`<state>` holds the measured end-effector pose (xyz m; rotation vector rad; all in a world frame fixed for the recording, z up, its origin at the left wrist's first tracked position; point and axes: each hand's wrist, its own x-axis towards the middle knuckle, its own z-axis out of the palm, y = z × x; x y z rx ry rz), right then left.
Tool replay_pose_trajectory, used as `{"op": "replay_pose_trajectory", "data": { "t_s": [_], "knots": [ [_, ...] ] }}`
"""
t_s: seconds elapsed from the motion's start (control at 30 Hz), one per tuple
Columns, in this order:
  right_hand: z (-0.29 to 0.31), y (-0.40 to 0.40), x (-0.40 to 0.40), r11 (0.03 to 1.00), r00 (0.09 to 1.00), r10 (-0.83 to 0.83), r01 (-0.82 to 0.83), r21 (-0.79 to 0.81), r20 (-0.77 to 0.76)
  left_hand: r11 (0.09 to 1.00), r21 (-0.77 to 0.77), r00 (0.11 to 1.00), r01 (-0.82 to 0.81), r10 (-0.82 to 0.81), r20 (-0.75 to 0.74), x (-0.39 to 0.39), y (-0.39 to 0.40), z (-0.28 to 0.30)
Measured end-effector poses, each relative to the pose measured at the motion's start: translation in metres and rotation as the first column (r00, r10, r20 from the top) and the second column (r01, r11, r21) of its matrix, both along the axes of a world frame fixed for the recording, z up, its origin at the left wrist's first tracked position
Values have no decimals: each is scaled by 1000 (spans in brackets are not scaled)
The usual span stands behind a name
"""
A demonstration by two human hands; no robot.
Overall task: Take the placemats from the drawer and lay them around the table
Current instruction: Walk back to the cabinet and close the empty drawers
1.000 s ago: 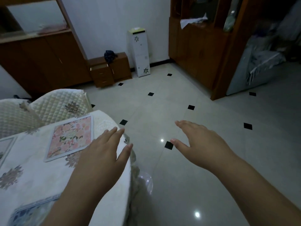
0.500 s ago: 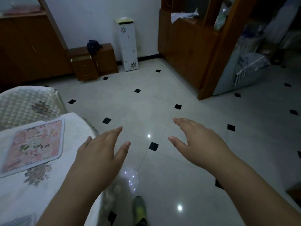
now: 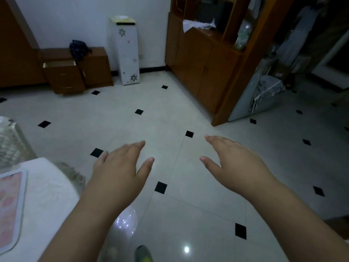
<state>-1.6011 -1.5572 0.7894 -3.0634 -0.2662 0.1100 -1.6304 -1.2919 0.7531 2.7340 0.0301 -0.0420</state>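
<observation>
Your hands are both out in front of you, palms down, fingers straight and loosely spread, holding nothing. Your left hand hangs over the floor just right of the counter edge, thumb pointing right. Your right hand hangs at about the same height, a little apart from the left, thumb pointing left toward it. Neither touches anything.

At the near left, the counter shows its rounded edge under a white cloth. One placemat lies flat on it, pink and floral with a pale border, cut off by the left frame edge. Just beyond the counter, a chair with a quilted cover stands at the left edge.

The drawer stands pulled open at the top of a small brown cabinet against the far wall, well apart from your hands. You cannot tell what lies inside it from here. A dark bundle sits on the cabinet top, and a tall white box with flower prints stands just to its right.

A large wooden cupboard fills the far right. The floor is pale glossy tile with small black diamonds. The toe of a shoe shows at the bottom edge.
</observation>
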Motion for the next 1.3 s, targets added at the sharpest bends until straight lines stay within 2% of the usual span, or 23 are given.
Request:
{"op": "replay_pose_trajectory", "data": {
  "t_s": [0.23,0.6,0.9,1.3],
  "knots": [
    [5,57,75,999,999,40,-40,19,9,1000,22,1000,-14,13,22,69,52,8],
    [-21,136,209,965,969,245,-242,103,-19,971,97,974,-220,224,-31,134,123,2],
    [-30,171,377,912,922,386,-377,163,-21,895,207,915,-396,402,11,253,145,19],
    [-17,238,554,823,828,557,-542,167,-57,802,179,814,-570,581,-9,385,181,21]
  ]
}}
